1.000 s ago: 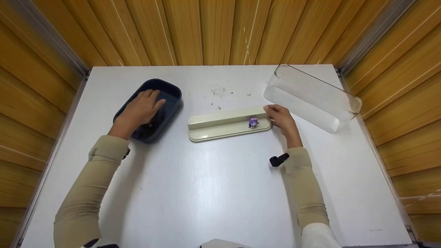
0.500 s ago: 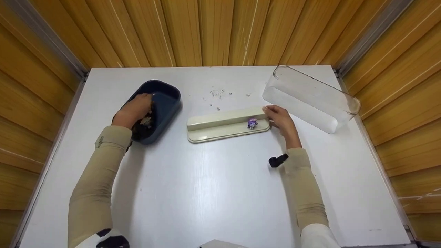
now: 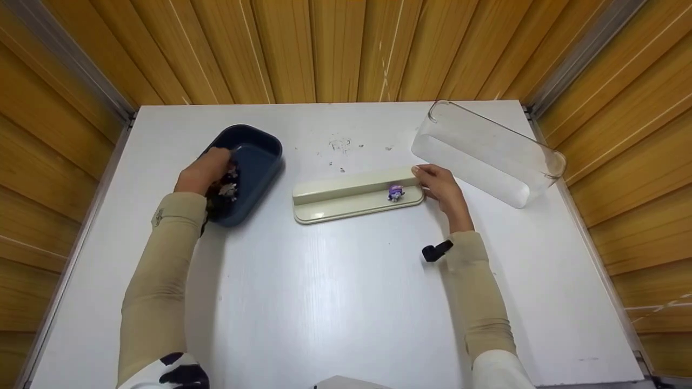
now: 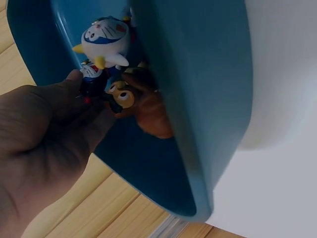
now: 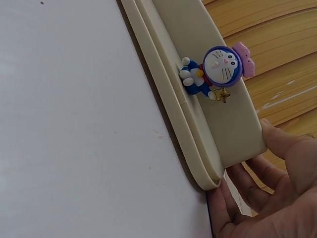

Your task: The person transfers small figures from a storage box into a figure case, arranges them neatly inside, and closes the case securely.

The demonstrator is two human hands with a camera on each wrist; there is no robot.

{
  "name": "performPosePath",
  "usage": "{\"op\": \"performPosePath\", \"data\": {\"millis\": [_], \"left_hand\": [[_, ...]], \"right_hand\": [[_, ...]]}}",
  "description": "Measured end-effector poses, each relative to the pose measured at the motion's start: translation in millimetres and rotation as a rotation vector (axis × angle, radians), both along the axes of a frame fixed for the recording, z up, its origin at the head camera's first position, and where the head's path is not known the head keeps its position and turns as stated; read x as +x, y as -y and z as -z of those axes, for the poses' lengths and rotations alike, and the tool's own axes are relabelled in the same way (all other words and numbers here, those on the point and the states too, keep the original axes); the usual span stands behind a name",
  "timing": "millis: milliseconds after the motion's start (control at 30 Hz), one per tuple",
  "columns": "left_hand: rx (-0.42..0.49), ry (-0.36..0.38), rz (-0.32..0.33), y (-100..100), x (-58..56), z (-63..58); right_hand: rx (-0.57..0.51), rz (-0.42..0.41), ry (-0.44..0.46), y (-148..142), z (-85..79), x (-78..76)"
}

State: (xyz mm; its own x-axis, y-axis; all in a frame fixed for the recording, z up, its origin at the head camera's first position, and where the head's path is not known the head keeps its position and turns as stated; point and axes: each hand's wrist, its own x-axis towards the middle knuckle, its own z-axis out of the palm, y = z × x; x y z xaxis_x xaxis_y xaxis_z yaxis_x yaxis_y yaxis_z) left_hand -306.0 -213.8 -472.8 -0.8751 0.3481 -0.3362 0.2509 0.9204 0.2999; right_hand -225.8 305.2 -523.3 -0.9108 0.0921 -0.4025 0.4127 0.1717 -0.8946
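My left hand (image 3: 203,172) reaches into the navy bin (image 3: 258,167) at the table's left. In the left wrist view, its thumb and fingers pinch a small dark figurine (image 4: 93,82) with a white face. Against it lie a white cat-like figurine (image 4: 108,42) and a brown figurine with big eyes (image 4: 124,96); part of the bin's contents is hidden. My right hand (image 3: 443,189) holds the right end of a cream stepped tray (image 3: 346,202). On that tray's lower step stands a blue cat figurine (image 5: 220,67) with a pink hat and a gold star.
A clear plastic container (image 3: 486,151) sits at the back right, behind my right hand. Dark specks and smudges (image 3: 340,145) mark the white table (image 3: 324,302) behind the tray. Wood-patterned walls (image 3: 335,51) enclose the back and sides.
My left hand has gone down into the bin, and its fingers have closed among the figurines there. The right hand, the tray and its figurine have stayed put.
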Motion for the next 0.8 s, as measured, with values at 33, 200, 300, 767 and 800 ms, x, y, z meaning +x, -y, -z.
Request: {"op": "performPosePath", "data": {"millis": [33,200,300,767,800], "left_hand": [[0.0,-0.009,0.004,0.5,-1.4,0.9],[0.033,-0.032,-0.006,-2.2,-7.0,1.0],[0.038,-0.044,-0.01,-5.5,-8.7,-1.5],[0.075,0.024,-0.062,-4.9,-9.1,-6.1],[0.077,0.037,-0.069,-4.3,-9.8,-6.6]], "right_hand": [[-0.002,0.002,0.003,0.2,-0.3,-0.1],[0.004,0.002,0.002,-0.4,-1.9,0.1],[0.012,0.004,0.002,-1.2,-2.2,0.3],[-0.002,0.001,0.002,-0.3,-0.8,1.0],[-0.004,-0.001,0.002,-0.3,-1.4,1.2]]}}
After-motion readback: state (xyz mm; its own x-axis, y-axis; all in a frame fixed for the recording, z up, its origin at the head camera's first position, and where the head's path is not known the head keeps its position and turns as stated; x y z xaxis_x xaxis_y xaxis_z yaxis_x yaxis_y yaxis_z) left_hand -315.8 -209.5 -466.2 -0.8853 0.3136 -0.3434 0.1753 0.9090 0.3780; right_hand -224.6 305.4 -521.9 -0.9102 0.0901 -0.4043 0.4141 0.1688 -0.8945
